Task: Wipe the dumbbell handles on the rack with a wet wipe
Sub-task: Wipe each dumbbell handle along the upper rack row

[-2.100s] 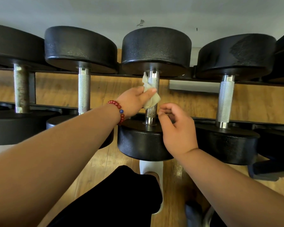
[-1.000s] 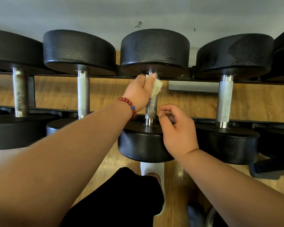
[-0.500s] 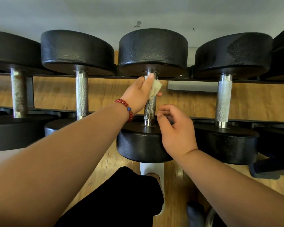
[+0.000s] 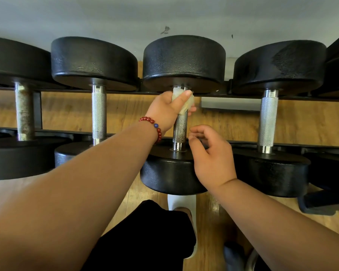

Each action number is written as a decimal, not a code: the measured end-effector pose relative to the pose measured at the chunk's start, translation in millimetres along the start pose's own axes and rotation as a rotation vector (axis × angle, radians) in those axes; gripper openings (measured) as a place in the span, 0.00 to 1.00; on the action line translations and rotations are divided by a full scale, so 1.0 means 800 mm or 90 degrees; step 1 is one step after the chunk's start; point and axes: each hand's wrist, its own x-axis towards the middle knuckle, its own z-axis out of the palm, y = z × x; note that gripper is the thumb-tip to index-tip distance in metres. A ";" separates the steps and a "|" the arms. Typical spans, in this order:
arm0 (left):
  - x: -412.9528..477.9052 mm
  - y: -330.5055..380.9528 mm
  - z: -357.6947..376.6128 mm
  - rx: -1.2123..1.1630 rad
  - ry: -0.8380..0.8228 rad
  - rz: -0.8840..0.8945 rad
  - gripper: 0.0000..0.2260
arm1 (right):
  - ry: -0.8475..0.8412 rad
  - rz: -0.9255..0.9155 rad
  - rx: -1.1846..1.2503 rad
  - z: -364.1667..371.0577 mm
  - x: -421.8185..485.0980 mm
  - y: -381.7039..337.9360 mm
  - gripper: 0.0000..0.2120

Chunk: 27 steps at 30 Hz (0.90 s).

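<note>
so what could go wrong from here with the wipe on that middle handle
The wet wipe is bunched in the left hand at the far end of the middle handle, so the bare knurled stretch below might get skipped. The rough knurling may also snag or tear it.

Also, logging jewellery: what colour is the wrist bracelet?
Bracelet: red beads, one blue; head view.

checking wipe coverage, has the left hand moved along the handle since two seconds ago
Yes. The left hand with the wet wipe has slid from mid handle toward the far weight head.
</note>
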 end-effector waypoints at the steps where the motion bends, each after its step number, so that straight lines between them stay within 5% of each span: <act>1: -0.002 -0.002 0.000 0.014 -0.013 -0.006 0.19 | -0.002 -0.002 -0.001 -0.001 0.000 0.000 0.08; 4: -0.003 -0.004 -0.009 0.098 -0.060 -0.034 0.23 | -0.009 -0.003 0.008 0.000 0.000 0.000 0.07; 11: 0.005 0.005 -0.005 -0.018 -0.038 -0.036 0.17 | 0.001 0.002 0.017 0.000 -0.001 0.000 0.08; 16: -0.002 -0.006 -0.016 0.168 -0.104 -0.024 0.15 | -0.006 -0.006 0.014 0.001 0.000 0.002 0.09; 19: 0.009 -0.001 -0.023 0.048 -0.052 -0.050 0.22 | -0.005 -0.004 0.015 0.000 -0.001 0.000 0.10; 22: 0.012 0.001 -0.015 -0.032 -0.011 -0.049 0.19 | -0.010 -0.002 0.013 -0.001 0.000 0.000 0.07; 27: -0.001 -0.008 -0.007 0.132 -0.078 -0.018 0.19 | -0.007 -0.017 0.008 0.000 0.000 0.001 0.07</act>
